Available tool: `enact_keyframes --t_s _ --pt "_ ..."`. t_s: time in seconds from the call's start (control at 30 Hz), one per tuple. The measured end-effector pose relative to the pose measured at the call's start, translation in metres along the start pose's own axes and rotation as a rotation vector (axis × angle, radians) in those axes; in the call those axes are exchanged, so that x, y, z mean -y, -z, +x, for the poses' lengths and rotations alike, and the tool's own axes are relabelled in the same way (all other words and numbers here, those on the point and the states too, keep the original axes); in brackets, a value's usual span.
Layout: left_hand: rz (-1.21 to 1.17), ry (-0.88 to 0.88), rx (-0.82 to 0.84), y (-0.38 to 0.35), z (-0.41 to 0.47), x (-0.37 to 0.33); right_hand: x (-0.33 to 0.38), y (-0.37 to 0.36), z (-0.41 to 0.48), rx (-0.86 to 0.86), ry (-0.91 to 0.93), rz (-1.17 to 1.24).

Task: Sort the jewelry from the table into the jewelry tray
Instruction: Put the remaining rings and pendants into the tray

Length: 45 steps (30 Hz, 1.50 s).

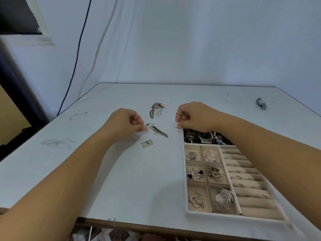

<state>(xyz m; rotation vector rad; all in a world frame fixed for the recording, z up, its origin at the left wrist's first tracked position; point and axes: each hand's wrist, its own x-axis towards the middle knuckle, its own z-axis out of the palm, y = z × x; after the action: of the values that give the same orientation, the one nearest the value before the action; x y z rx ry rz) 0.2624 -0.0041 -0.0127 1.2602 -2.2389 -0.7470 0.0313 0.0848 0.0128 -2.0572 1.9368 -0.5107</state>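
Note:
A beige jewelry tray lies at the table's right front; its small square compartments hold earrings and brooches, and its padded rolls hold rings. Just behind it sits a dark pile of mixed jewelry. My right hand hovers over the table left of that pile, fingers pinched on a thin silver ring. My left hand is at table centre, thumb and forefinger closed on a small ring with a dark stone.
Chipped dark patches and a long one mark the white tabletop, with a small rectangular scrap near them. A silver piece lies at the far right. Cables hang down the backdrop at left.

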Motion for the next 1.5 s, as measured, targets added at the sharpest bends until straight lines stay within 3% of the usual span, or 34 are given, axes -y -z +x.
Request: enact_keyframes --t_s 0.27,0.4,0.67,0.93,1.13,1.5 --pt "-0.062 -0.189 -0.041 -0.045 -0.059 -0.079 -0.007 0.022 -0.079 -0.121 0.010 0.004" --pt "-0.042 -0.271 0.020 -0.071 -0.094 -0.109 -0.008 0.024 -0.122 -0.165 0.010 0.013" --pt "0.003 -0.334 0.021 -0.100 -0.134 -0.132 -0.018 0.010 -0.205 -0.305 -0.022 0.003" --pt "0.031 -0.368 0.016 -0.111 -0.142 -0.143 -0.026 -0.011 -0.230 -0.511 0.006 -0.004" --pt "0.028 -0.461 0.117 -0.110 -0.145 -0.145 -0.028 -0.013 -0.239 -0.491 0.021 0.060" --pt "0.199 -0.615 0.103 -0.108 -0.158 -0.147 -0.025 -0.013 -0.258 -0.398 0.000 0.066"
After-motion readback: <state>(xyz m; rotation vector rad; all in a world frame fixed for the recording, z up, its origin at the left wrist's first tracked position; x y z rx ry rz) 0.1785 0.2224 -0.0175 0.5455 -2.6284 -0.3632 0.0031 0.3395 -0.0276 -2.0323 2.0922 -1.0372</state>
